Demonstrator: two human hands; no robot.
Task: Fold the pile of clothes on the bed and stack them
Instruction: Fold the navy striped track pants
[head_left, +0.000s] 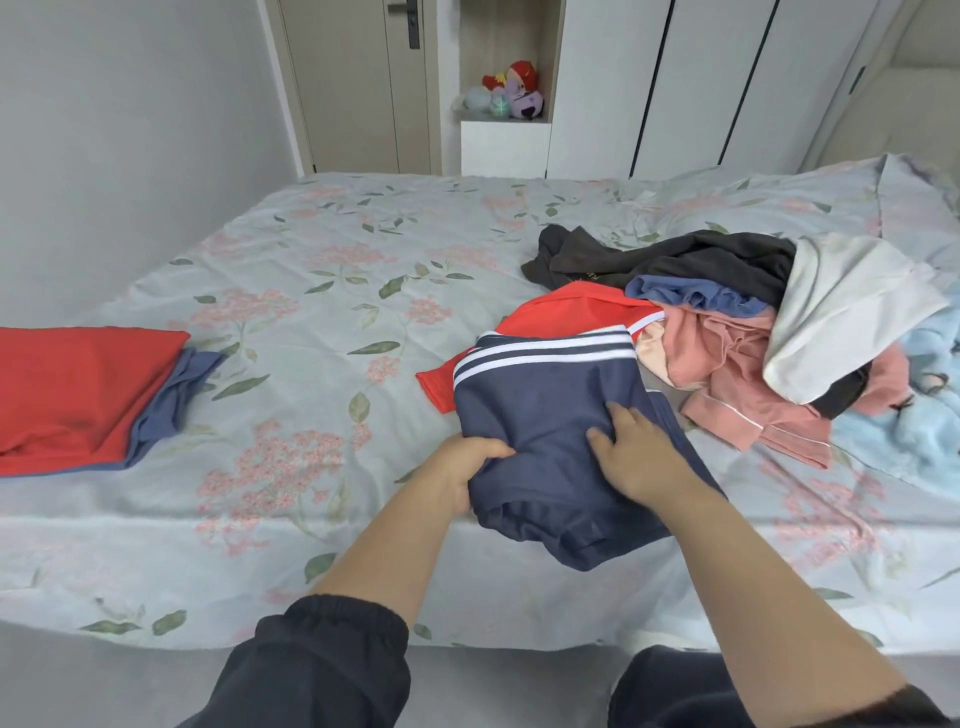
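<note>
Head view: my left hand (467, 470) grips the soft navy garment with white stripes (540, 395). My right hand (636, 452) presses it, fingers spread.

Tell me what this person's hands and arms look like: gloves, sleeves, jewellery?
The left hand and right hand are bare: no gloves, rings or watch. The left sleeve is dark, pushed up, with a gathered elastic cuff. The right sleeve, also dark, barely shows at the bottom edge.

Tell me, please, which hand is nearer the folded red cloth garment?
Left. The left hand is to the right of the folded red cloth garment; the right hand is farther right.
</note>
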